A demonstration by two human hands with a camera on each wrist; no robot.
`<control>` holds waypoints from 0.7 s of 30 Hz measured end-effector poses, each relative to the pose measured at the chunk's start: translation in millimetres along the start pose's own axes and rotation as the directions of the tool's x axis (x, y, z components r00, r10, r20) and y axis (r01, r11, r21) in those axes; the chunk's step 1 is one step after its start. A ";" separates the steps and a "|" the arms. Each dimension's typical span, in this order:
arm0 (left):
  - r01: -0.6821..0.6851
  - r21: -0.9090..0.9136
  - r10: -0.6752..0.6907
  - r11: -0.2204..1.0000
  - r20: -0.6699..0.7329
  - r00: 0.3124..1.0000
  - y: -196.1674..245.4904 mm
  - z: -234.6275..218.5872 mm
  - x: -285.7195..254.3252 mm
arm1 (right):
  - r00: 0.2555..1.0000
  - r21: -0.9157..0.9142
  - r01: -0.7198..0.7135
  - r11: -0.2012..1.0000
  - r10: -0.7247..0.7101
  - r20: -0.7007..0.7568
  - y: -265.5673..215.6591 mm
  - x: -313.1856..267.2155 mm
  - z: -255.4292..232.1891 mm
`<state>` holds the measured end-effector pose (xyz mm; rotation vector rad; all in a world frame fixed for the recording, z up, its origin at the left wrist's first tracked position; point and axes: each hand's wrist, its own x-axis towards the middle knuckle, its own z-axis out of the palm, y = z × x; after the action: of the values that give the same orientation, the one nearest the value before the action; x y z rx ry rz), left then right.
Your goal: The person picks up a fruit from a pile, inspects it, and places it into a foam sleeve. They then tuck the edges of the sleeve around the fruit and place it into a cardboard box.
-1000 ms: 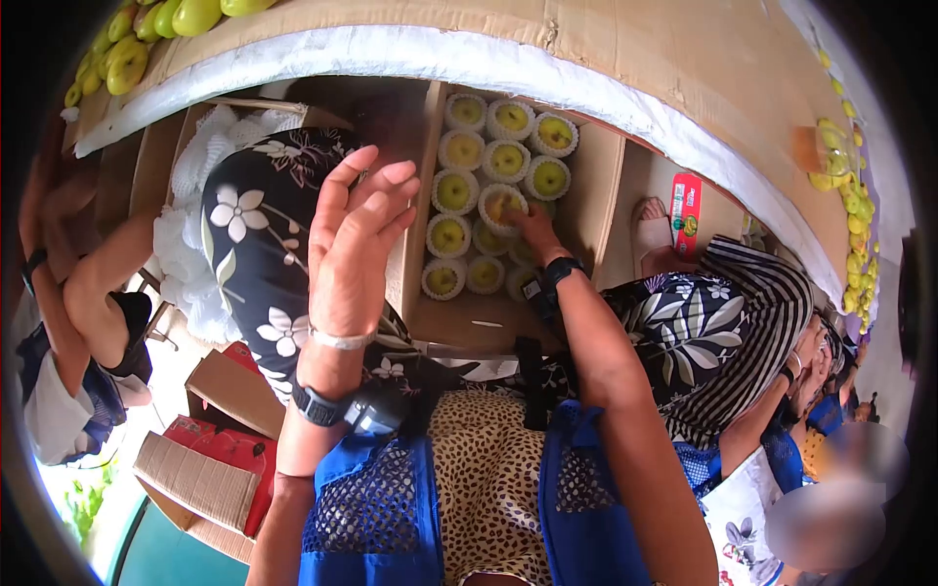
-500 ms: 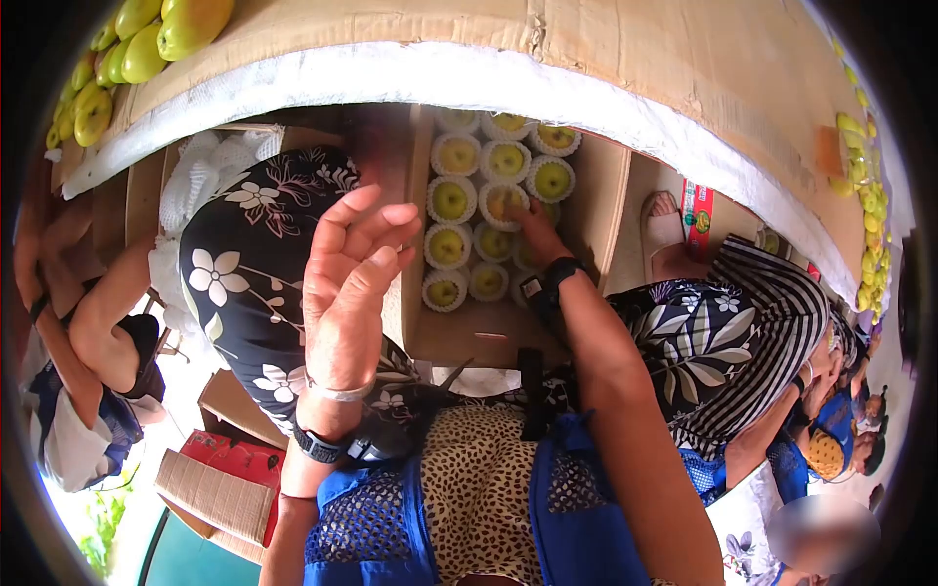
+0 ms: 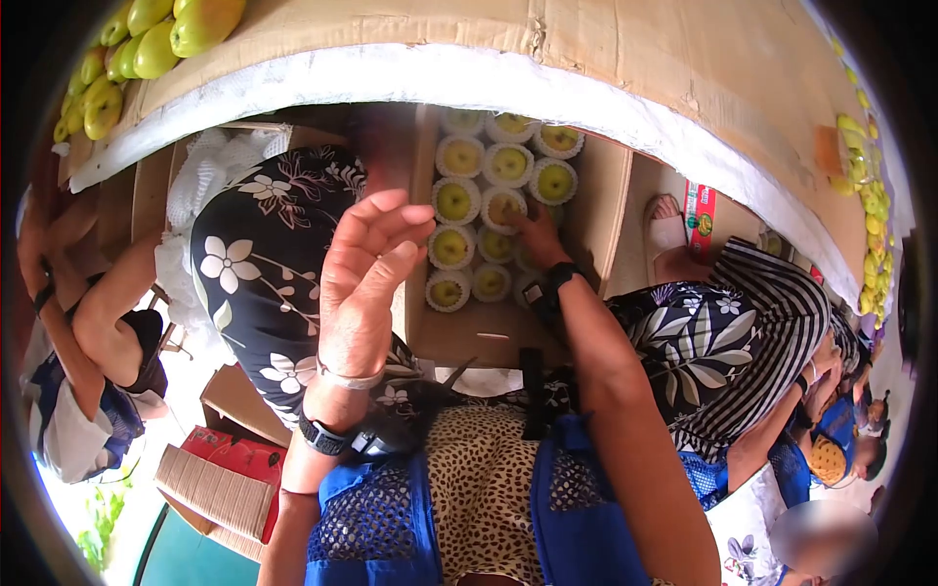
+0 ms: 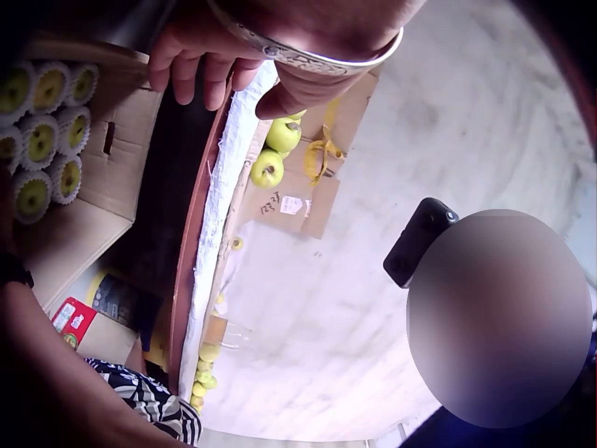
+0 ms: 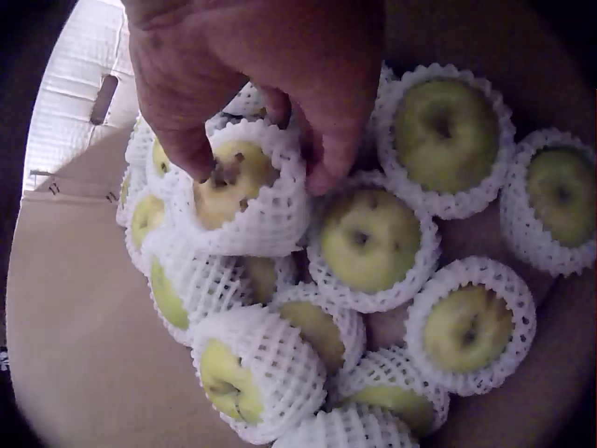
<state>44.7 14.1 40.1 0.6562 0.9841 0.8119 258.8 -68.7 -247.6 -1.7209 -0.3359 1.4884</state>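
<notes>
Inside a cardboard box (image 3: 489, 337), green-yellow apples (image 3: 452, 202) stand in white foam net sleeves. My right hand (image 3: 537, 239) reaches in from the right; in the right wrist view the hand (image 5: 270, 75) pinches one netted apple (image 5: 238, 187) between thumb and fingers, among the other netted apples (image 5: 368, 238). That apple has brown marks on top. My left hand (image 3: 363, 283) is raised left of the box with relaxed, slightly bent fingers and holds nothing; in the left wrist view this hand (image 4: 266, 47) hangs over the dark gap beside the box.
A cardboard-topped shelf edge with white wrapping (image 3: 391, 73) overhangs the box. Loose apples (image 3: 156, 49) lie on it. Foam nets (image 3: 210, 166) are heaped at left, above a red-lined carton (image 3: 220, 479). People sit on both sides; a sandalled foot (image 3: 666, 227) stands right of the box.
The view has shifted, so the shelf edge covers more of the box's far rows. My left hand's fingers are slightly more bent than a second ago. The right hand stays at the same apple.
</notes>
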 end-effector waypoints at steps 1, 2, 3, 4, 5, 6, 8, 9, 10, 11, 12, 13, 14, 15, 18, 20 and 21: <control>-0.005 0.041 0.005 0.999 -0.004 1.000 0.5 0.1 0.0 | 1.000 -0.001 -0.006 1.000 0.006 -0.009 -2.7 -2.8 -1.1; -0.008 0.080 0.008 0.997 -0.005 1.000 -0.2 0.7 -0.1 | 0.999 -0.003 -0.033 0.999 0.033 -0.010 -5.4 -5.6 -3.5; -0.010 0.067 0.010 0.998 -0.005 1.000 -1.3 1.0 0.1 | 0.998 -0.004 -0.057 0.998 0.057 -0.011 -13.5 -10.0 -3.1; -0.014 0.058 0.015 0.998 -0.006 1.000 -2.1 0.6 0.4 | 0.997 -0.003 -0.079 0.997 0.079 -0.009 -18.4 -11.9 -1.7; -0.022 0.050 0.022 0.999 -0.006 1.000 -2.2 -0.7 0.7 | 0.997 0.021 -0.073 0.997 0.073 0.008 -16.3 -10.1 -2.7; -0.033 0.042 0.033 0.999 -0.006 0.999 -1.9 -2.4 1.2 | 0.998 0.043 -0.065 0.997 0.064 0.026 -10.8 -5.9 -6.4; -0.059 0.031 0.058 0.998 0.009 0.998 -4.1 -6.2 2.1 | 1.000 -0.116 0.009 0.993 -0.008 0.010 17.3 8.8 -22.2; -0.073 0.031 0.073 0.997 0.018 0.997 -3.5 -6.6 1.6 | 0.997 -0.292 0.067 0.954 -0.075 -0.016 42.2 19.9 -35.0; -0.090 0.034 0.089 0.995 0.030 0.996 -2.9 -7.3 2.1 | 0.993 -0.526 0.117 0.842 -0.108 0.049 42.8 18.6 -37.4; -0.138 0.030 0.135 0.990 0.075 0.988 -4.3 -9.5 1.0 | 0.984 -0.719 0.179 0.672 -0.140 0.114 42.4 16.7 -39.4; -0.167 0.017 0.165 0.986 0.086 0.983 0.4 -10.5 -0.4 | 0.966 -0.886 0.258 0.384 -0.082 0.245 27.2 4.0 -31.6; -0.197 0.002 0.196 0.980 0.093 0.976 5.7 -11.3 -2.9 | 0.939 -0.938 0.342 0.054 0.019 0.343 9.5 -8.7 -24.8; -0.227 -0.015 0.227 0.974 0.098 0.969 11.3 -13.5 -6.3 | 0.957 -0.930 0.276 0.244 0.023 0.290 -3.5 -16.6 -22.0; -0.240 -0.159 0.256 0.958 0.091 0.962 22.5 -15.4 -11.8 | 0.969 -0.882 0.202 0.425 0.042 0.242 -13.3 -24.4 -21.2; -0.448 -0.189 0.482 0.874 0.205 0.852 62.0 -55.3 -31.1 | 0.969 -0.531 -0.036 0.847 0.159 0.188 -40.2 -47.4 4.1; -0.555 -0.155 0.573 0.817 0.120 0.811 85.0 -91.1 -45.5 | 0.970 -0.409 -0.083 0.909 0.167 0.174 -97.9 -84.2 48.2; -0.597 -0.115 0.604 0.794 0.044 0.796 92.8 -111.3 -55.0 | 0.964 -0.318 -0.005 0.948 0.089 0.250 -120.9 -102.2 52.5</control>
<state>-100.1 31.8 92.5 0.9314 0.6520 1.3774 219.8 -39.4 -88.1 -1.7839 -0.7092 1.7793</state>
